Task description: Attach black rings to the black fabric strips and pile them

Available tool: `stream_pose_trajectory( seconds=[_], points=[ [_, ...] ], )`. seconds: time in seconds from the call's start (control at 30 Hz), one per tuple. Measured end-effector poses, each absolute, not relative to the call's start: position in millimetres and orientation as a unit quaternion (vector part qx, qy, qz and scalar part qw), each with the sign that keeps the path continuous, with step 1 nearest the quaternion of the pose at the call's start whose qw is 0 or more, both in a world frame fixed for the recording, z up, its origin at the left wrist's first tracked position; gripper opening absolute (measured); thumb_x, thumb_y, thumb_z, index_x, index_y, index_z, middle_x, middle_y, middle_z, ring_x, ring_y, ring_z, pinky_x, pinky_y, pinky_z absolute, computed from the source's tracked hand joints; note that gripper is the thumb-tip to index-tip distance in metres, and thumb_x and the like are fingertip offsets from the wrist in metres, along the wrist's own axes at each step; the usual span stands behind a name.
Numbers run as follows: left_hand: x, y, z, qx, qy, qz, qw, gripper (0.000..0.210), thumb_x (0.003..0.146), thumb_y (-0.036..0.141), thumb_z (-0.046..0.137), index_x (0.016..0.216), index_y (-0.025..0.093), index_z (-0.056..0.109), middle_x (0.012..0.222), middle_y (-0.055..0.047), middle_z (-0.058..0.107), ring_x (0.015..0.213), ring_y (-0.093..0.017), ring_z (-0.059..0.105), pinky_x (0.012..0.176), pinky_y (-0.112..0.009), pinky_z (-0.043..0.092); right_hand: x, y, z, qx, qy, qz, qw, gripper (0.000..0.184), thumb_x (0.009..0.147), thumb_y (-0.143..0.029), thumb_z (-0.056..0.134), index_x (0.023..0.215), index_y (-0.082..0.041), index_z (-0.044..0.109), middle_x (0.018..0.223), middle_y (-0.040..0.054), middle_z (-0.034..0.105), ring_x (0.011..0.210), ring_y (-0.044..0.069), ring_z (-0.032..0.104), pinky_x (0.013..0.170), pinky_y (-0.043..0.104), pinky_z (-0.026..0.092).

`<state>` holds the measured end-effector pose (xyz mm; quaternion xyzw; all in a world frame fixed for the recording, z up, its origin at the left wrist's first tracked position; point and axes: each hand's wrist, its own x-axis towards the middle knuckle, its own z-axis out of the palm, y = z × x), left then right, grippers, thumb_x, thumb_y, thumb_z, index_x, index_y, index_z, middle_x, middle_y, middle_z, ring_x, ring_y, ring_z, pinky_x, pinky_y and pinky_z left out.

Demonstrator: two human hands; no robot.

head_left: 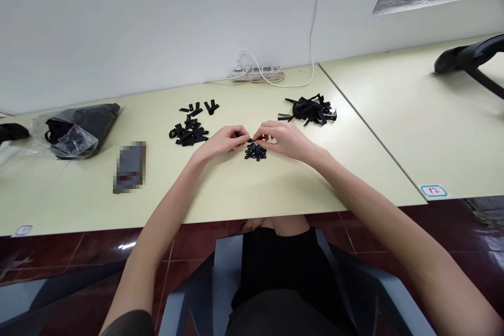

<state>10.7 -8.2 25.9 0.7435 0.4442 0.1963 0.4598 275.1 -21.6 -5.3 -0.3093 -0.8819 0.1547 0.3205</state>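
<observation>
My left hand (pixel 230 139) and my right hand (pixel 275 138) meet over the table, fingertips pinched close together. Between them is a short black strap (pixel 250 140), its left end in my left fingers and its other end at my right fingertips. Whether a small ring is on it, I cannot make out. Just below my fingers lies a small heap of black rings (pixel 255 153). Left of my left hand are loose black strap pieces (pixel 191 134), some scattered farther back. A larger tangled pile of black straps (pixel 313 109) sits behind and right of my right hand.
A pixelated dark flat object (pixel 129 167) and a clear plastic bag (pixel 82 131) with black material lie to the left. A power strip (pixel 255 73) with a white cable (pixel 311 37) is by the wall. A black curved object (pixel 472 60) stands far right.
</observation>
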Motion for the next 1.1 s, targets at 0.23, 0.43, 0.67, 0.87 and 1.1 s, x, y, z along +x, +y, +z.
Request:
stream_pose_trajectory(
  seconds=[0.23, 0.43, 0.67, 0.87, 1.1],
  points=[
    [18.4, -12.5, 27.7, 0.733, 0.397, 0.238, 0.497, 0.038, 0.096, 0.057, 0.082, 0.101, 0.021, 0.075, 0.099, -0.005, 0.072, 0.081, -0.016, 0.067, 0.073, -0.030, 0.058, 270.4, -23.1, -6.1, -0.282, -0.854, 0.211, 0.384, 0.012, 0.107, -0.027, 0.066, 0.116, -0.027, 0.074, 0.110, 0.0063, 0.078, 0.093, 0.023, 0.069, 0.084, 0.039, 0.054],
    [20.3, -12.4, 23.5, 0.724, 0.395, 0.270, 0.497, 0.036, 0.095, 0.054, 0.084, 0.107, 0.021, 0.075, 0.102, -0.006, 0.075, 0.089, -0.018, 0.073, 0.079, -0.033, 0.065, 268.6, -21.6, -9.2, -0.301, -0.833, 0.238, 0.398, 0.008, 0.106, -0.031, 0.068, 0.109, -0.026, 0.074, 0.110, 0.0069, 0.073, 0.092, 0.023, 0.067, 0.084, 0.041, 0.055],
    [19.3, -7.5, 14.5, 0.730, 0.377, 0.283, 0.494, 0.030, 0.095, 0.043, 0.084, 0.113, 0.021, 0.075, 0.110, -0.007, 0.082, 0.090, -0.018, 0.080, 0.092, -0.038, 0.067, 267.5, -23.4, -3.4, -0.323, -0.808, 0.321, 0.374, 0.015, 0.108, -0.039, 0.069, 0.103, -0.026, 0.073, 0.097, 0.0029, 0.078, 0.089, 0.021, 0.070, 0.081, 0.038, 0.052],
    [19.4, -10.0, 17.6, 0.712, 0.390, 0.276, 0.515, 0.040, 0.096, 0.054, 0.089, 0.116, 0.021, 0.076, 0.099, -0.006, 0.085, 0.100, -0.024, 0.084, 0.108, -0.048, 0.066, 267.8, -25.6, -2.8, -0.345, -0.810, 0.306, 0.361, 0.018, 0.108, -0.041, 0.067, 0.100, -0.026, 0.073, 0.093, 0.0031, 0.077, 0.085, 0.021, 0.068, 0.081, 0.038, 0.052],
    [21.9, -12.0, 20.8, 0.676, 0.392, 0.302, 0.546, 0.050, 0.101, 0.070, 0.081, 0.115, 0.021, 0.079, 0.117, -0.009, 0.083, 0.104, -0.023, 0.084, 0.116, -0.049, 0.065, 266.3, -23.9, -4.7, -0.366, -0.800, 0.285, 0.380, 0.018, 0.106, -0.042, 0.065, 0.098, -0.026, 0.067, 0.093, 0.0036, 0.078, 0.083, 0.021, 0.068, 0.078, 0.038, 0.051]
  ],
)
